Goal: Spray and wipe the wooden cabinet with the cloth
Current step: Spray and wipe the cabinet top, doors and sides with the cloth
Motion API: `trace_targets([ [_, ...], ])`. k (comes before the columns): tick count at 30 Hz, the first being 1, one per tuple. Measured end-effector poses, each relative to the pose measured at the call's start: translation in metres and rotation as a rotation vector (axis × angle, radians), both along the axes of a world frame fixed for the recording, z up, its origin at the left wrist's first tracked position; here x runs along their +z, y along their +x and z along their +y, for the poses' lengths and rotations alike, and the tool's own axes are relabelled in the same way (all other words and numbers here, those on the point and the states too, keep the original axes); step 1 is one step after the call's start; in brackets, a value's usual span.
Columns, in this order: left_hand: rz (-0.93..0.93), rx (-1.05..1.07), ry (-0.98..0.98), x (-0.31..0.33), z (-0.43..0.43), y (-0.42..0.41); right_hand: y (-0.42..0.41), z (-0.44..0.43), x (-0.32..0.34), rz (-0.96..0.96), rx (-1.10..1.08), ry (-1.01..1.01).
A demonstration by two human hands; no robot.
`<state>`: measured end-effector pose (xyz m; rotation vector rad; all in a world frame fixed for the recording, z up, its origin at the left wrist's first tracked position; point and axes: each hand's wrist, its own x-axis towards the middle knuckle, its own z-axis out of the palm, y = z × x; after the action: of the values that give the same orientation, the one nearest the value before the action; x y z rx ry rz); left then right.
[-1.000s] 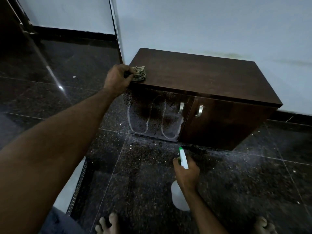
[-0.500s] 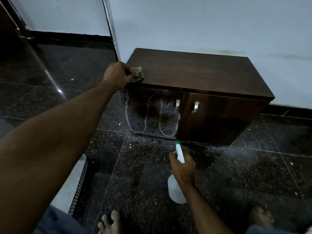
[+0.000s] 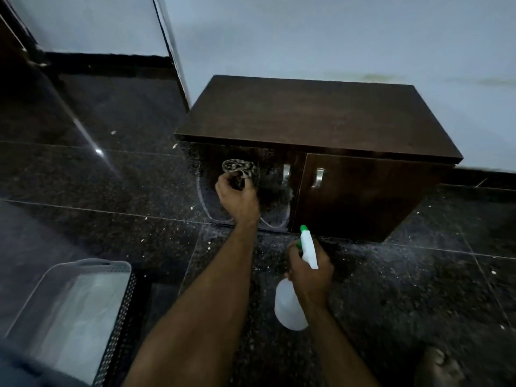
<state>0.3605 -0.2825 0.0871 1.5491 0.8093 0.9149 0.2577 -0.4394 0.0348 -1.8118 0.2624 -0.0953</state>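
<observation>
**Cloth drops from the cabinet top to the sprayed door**

The person's left hand (image 3: 237, 195) grips the crumpled, mottled grey-brown cloth (image 3: 238, 169) in curled fingers and presses it against the left door of the dark brown wooden cabinet (image 3: 307, 113), just left of centre in the frame. A second ago this hand held the cloth on the front left corner of the cabinet top; it has since come down over the edge onto the door face, where whitish looping streaks of spray show beside and below the wrist. The cloth sits high on that door, left of the silver metal door handle (image 3: 286, 174).

The right hand (image 3: 311, 275), in the lower centre, is wrapped round the neck of the white plastic spray bottle with the green nozzle (image 3: 307, 247), which points up toward the cabinet's lower edge; bottle and hand have hardly shifted in the picture.

This reads as the turn from spraying to wiping: the wet left door is about to be rubbed down, while the right door looks dry and untouched, so much of the task likely remains.

In the lower left corner stands a pale grey perforated plastic basket (image 3: 122, 303) on the dark speckled tile floor (image 3: 418, 289).
</observation>
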Motion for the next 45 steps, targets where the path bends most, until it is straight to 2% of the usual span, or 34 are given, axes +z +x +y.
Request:
trace_targets([
  [2,-0.012,0.026,-0.071,0.001,-0.01,0.008,0.015,-0.003,0.001,-0.036,0.007,-0.001],
  [5,-0.018,0.064,0.009,-0.012,-0.01,0.016,0.031,-0.003,0.003,-0.075,0.002,0.031],
  [7,0.022,0.076,0.06,-0.029,-0.009,0.019,0.039,-0.003,-0.002,-0.078,0.008,0.029],
  [9,0.107,-0.006,0.008,-0.051,-0.009,0.015,0.044,-0.003,-0.005,-0.05,0.011,0.039],
  [11,0.201,-0.123,-0.235,-0.076,-0.009,0.012,0.045,-0.004,-0.013,-0.041,0.008,0.063],
  [14,0.234,-0.098,-0.675,-0.075,-0.009,0.017,0.043,-0.008,-0.019,-0.052,-0.004,0.072],
  [16,0.161,-0.143,-0.782,-0.059,-0.012,0.023,0.044,-0.013,-0.026,-0.047,-0.017,0.09],
  [19,0.012,-0.228,-0.732,-0.025,-0.016,0.029,0.046,-0.017,-0.032,-0.06,-0.016,0.098],
  [23,-0.018,-0.124,-0.53,-0.04,-0.019,0.041,0.055,-0.019,-0.031,-0.049,-0.002,0.108],
  [25,0.117,-0.075,-0.502,-0.078,-0.024,0.04,0.06,-0.02,-0.032,-0.028,-0.01,0.126],
  [28,0.287,-0.08,-0.665,-0.156,-0.023,0.034,0.06,-0.023,-0.03,-0.025,0.002,0.164],
  [30,0.438,-0.228,-0.759,-0.19,-0.022,0.032,0.058,-0.027,-0.029,-0.007,-0.007,0.165],
  [32,0.487,-0.433,-0.764,-0.218,-0.018,0.034,0.056,-0.033,-0.029,-0.001,-0.002,0.164],
  [34,0.49,-0.464,-0.84,-0.225,-0.017,0.041,0.056,-0.036,-0.027,0.005,0.003,0.17],
  [37,0.4,-0.395,-1.029,-0.188,-0.03,0.048,0.057,-0.041,-0.024,-0.023,-0.005,0.152],
  [39,0.21,-0.409,-1.098,-0.118,-0.052,0.042,0.058,-0.044,-0.026,-0.047,-0.016,0.108],
  [42,0.129,-0.438,-1.034,-0.067,-0.071,0.042,0.056,-0.047,-0.031,-0.057,-0.041,0.056],
  [45,0.158,-0.363,-0.97,-0.077,-0.081,0.045,0.058,-0.045,-0.033,-0.044,-0.049,0.043],
])
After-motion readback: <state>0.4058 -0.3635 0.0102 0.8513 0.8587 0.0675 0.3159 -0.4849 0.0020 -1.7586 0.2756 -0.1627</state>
